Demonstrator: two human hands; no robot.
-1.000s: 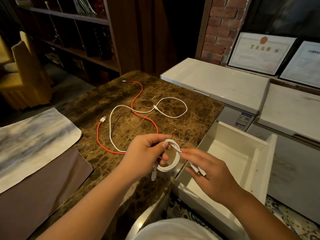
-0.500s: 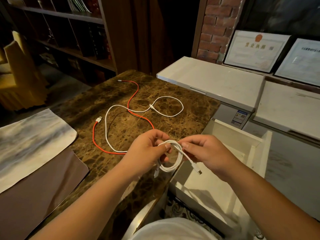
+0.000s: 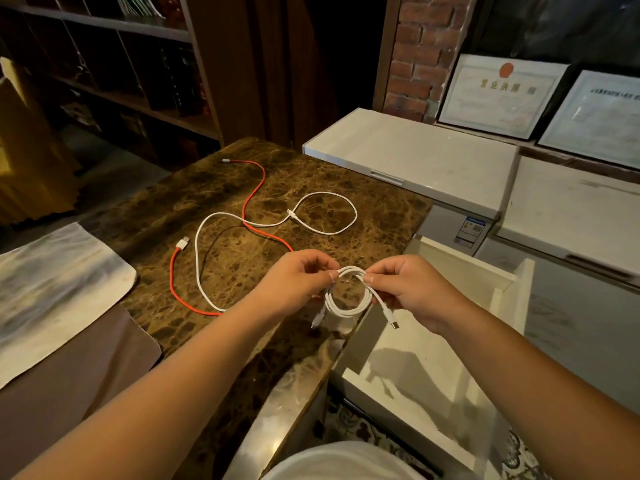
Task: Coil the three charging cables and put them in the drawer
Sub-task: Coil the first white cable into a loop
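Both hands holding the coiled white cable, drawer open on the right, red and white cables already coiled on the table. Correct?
One error. The head view shows the red cable and the second white cable lying loose and uncoiled on the table. The rest holds: left hand and right hand hold the coiled white cable, and the drawer is open.

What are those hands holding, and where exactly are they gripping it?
Both hands hold one coiled white charging cable. The left hand and right hand pinch the top of the coil with their fingertips; the loop and both plugs hang below.
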